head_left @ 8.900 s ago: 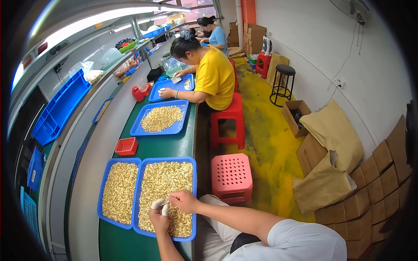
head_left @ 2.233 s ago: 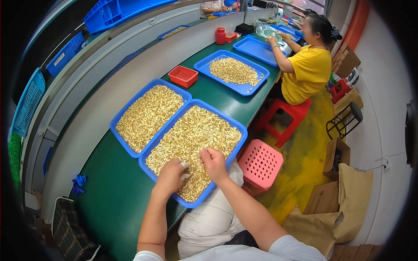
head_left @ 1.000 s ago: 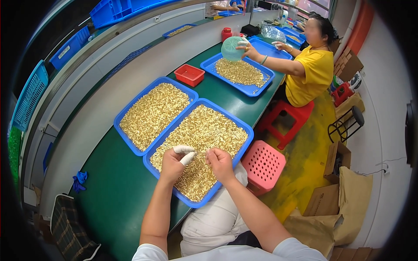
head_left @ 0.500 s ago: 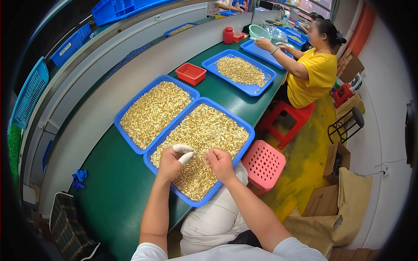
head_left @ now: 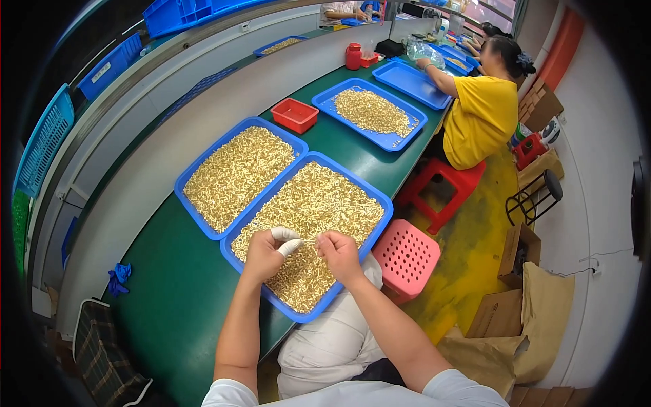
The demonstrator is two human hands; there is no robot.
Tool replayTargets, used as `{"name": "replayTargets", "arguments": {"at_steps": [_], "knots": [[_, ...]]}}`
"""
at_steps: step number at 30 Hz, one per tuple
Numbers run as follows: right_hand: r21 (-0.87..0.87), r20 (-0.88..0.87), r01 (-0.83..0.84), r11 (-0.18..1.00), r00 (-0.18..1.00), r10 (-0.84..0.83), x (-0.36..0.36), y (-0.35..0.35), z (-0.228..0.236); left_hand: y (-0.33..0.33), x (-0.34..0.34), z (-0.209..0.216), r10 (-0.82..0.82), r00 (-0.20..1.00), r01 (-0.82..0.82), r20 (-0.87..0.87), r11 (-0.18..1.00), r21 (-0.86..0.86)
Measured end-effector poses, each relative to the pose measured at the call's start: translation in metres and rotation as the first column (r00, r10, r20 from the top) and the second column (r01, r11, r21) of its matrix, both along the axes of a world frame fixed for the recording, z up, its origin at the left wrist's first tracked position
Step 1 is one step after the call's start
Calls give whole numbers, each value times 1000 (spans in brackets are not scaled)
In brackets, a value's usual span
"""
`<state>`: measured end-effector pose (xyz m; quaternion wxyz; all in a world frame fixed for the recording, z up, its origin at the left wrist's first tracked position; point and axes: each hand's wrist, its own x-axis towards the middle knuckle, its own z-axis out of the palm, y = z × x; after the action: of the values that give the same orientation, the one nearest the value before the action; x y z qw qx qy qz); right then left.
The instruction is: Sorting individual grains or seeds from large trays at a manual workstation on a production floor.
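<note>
Nothing I can actually read here tbh. There's a white label (head_left: 101, 73) on a blue bin (head_left: 121, 62) and dark print (head_left: 493, 316) on a box (head_left: 505, 306), both too tiny to make out.

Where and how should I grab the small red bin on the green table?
I'd pinch the small red bin by its near rim, coming down from above on your side, thumb outside and fingers inside. It sits upright and open-topped with that wall facing you, while the heaped blue tray lies close on its right.
</note>
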<state>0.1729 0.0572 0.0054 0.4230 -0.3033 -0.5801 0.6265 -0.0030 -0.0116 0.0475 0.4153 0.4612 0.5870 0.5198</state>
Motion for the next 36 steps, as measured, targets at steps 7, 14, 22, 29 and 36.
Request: {"name": "replayTargets", "arguments": {"at_steps": [7, 14, 22, 29, 36], "knots": [[44, 23, 1, 999, 1000, -2, -2, 0, -3, 3, 1, -12, 57, 998, -60, 32, 993, 104], [85, 117, -11, 996, 993, 1, 0, -1, 0, 1, -2, -9, 60, 998, -60, 8, 998, 4], [91, 100, -26, 995, 995, 17, -2, 0, -4, 2, 6, -3, 67, 986, -54, -153, 995, 89], [53, 52, -19, 998, 998, 17, -3, -1, -2, 1, 15, 6, 107, 972, -89, -211, 992, 94], [42, 16, -29, 999, 999, 28, -2, -2, -5, 2, 11, -11, 51, 992, -34, -112, 989, 147]]}}
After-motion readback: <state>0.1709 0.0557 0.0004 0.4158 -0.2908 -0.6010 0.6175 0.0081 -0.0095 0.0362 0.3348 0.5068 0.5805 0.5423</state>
